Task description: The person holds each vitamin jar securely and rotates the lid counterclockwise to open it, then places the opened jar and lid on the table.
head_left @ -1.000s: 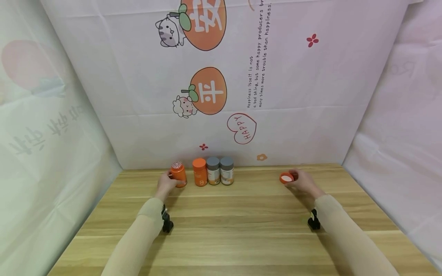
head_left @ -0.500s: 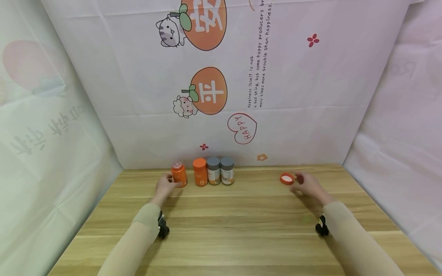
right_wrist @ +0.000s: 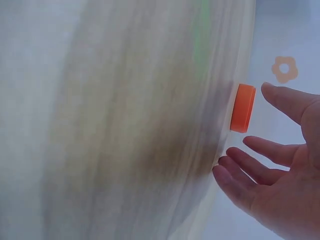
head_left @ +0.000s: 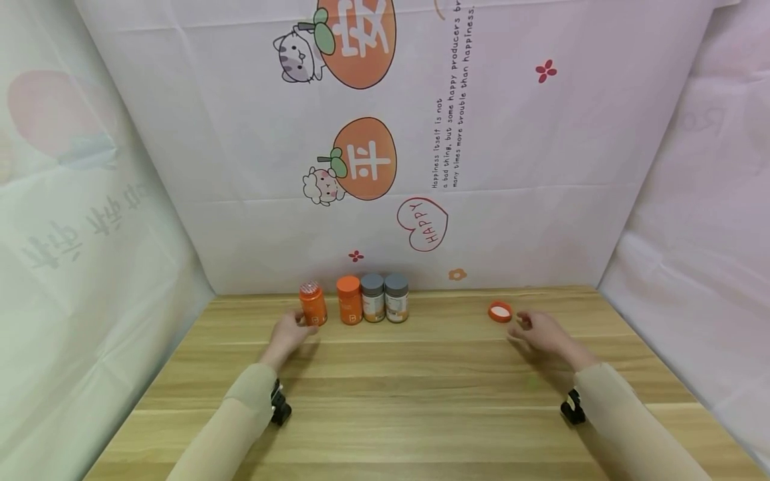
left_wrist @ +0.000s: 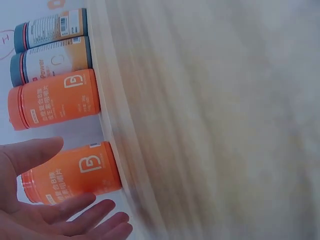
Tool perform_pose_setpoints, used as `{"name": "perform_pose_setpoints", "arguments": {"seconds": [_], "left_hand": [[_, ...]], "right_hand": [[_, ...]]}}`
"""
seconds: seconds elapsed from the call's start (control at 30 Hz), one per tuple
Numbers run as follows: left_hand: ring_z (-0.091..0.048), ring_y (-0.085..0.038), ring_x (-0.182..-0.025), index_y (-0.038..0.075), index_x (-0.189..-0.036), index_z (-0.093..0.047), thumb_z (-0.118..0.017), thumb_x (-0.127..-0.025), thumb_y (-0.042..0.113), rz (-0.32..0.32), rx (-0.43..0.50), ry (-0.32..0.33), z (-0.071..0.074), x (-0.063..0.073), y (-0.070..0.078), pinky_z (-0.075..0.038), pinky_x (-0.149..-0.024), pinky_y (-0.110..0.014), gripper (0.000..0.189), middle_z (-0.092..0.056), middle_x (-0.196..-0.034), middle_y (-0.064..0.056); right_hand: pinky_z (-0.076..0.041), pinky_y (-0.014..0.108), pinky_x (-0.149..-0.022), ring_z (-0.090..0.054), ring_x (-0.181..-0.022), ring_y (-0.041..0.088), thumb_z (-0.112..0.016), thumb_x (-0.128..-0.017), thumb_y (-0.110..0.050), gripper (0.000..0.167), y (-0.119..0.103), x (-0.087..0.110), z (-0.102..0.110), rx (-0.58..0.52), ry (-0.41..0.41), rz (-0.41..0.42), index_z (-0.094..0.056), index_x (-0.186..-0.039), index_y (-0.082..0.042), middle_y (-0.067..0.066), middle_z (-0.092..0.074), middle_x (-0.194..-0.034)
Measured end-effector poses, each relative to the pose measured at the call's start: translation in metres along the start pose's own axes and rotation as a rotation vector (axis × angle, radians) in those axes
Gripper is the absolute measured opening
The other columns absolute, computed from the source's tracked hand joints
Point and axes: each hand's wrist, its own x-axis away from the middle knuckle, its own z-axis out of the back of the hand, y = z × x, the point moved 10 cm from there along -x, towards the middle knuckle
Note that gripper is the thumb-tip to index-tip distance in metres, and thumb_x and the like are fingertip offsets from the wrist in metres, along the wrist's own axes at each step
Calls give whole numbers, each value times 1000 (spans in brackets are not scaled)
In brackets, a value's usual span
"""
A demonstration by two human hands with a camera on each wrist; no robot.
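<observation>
At the back left of the table stands an orange bottle point(head_left: 313, 307) without its cap, its top covered by a shiny patterned seal. My left hand point(head_left: 290, 332) is just in front of it; in the left wrist view the thumb and fingers are spread apart, with the bottle point(left_wrist: 75, 172) behind them. An orange cap point(head_left: 500, 312) lies on the table at the back right, its white inside facing up. Beside it, my right hand point(head_left: 541, 332) has its fingers extended and holds nothing. The right wrist view shows the cap point(right_wrist: 243, 108) apart from the fingertips.
A capped orange bottle point(head_left: 349, 300) and two grey-capped bottles point(head_left: 373, 298) stand in a row right of the uncapped one. A printed white cloth point(head_left: 511, 200) hangs behind the wooden table point(head_left: 409, 387), with more cloth on both sides.
Both hands have drawn back toward the person. The right hand has let go of the cap, which stays on the table; the left has let go of the uncapped bottle.
</observation>
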Motion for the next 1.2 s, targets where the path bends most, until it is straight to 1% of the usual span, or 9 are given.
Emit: {"name": "perform_pose_setpoints", "arguments": {"seconds": [0.1, 0.17, 0.4, 0.53, 0.6, 0.8, 1.0, 1.2], "left_hand": [[-46, -46, -123, -8, -133, -44, -65, -85, 18, -14, -8, -2, -1, 4, 3, -37, -101, -55, 59, -43, -137, -32], [-45, -46, -123, -8, -134, -43, -64, -85, 20, -12, -13, -6, -1, 7, 5, -37, -100, -56, 60, -44, -137, -32], [-54, -43, -113, -9, -129, -47, -64, -85, 21, -35, -37, 8, -3, 18, 13, -43, -94, -53, 56, -52, -128, -32], [-53, -43, -114, -10, -130, -46, -62, -87, 21, -49, -65, -8, -7, 22, 18, -43, -94, -54, 55, -51, -129, -31], [-51, -44, -117, -9, -131, -45, -61, -87, 21, -61, -78, -15, -10, 23, 21, -42, -95, -54, 56, -50, -131, -31], [-47, -44, -122, -7, -134, -44, -64, -87, 24, -63, -78, -36, -17, 25, 24, -40, -99, -54, 59, -48, -135, -28], [-49, -42, -120, -7, -134, -44, -64, -88, 25, -72, -71, -49, -24, 27, 29, -41, -98, -53, 59, -49, -134, -27], [-48, -40, -123, -7, -134, -45, -64, -88, 24, -76, -60, -57, -30, 26, 34, -39, -101, -52, 58, -49, -136, -24]], "right_hand": [[-44, 56, -90, -53, -109, 50, -61, -92, -27, 59, -6, 5, 1, 32, 9, 26, -46, -125, 19, 38, -54, -119], [-43, 57, -91, -52, -109, 51, -60, -92, -26, 57, -10, 7, 0, 45, 10, 39, -47, -124, 19, 38, -53, -120], [-42, 58, -92, -50, -111, 52, -60, -93, -26, 55, -21, 13, -9, 82, -42, 58, -49, -123, 18, 37, -53, -120], [-41, 58, -93, -50, -112, 51, -58, -93, -28, 55, -29, 16, -13, 87, -51, 63, -49, -124, 17, 36, -54, -121], [-40, 59, -94, -50, -112, 51, -58, -93, -28, 55, -32, 17, -14, 90, -55, 64, -49, -124, 17, 36, -54, -121], [-40, 58, -94, -49, -112, 51, -58, -93, -28, 55, -44, 20, -19, 108, -66, 74, -50, -124, 16, 37, -54, -119], [-40, 58, -95, -48, -115, 51, -57, -94, -29, 56, -52, 21, -25, 82, -83, 76, -48, -127, 16, 36, -52, -122], [-38, 58, -96, -48, -117, 50, -57, -94, -28, 53, -63, 21, -28, 87, -66, 107, -49, -126, 14, 35, -54, -122]]}}
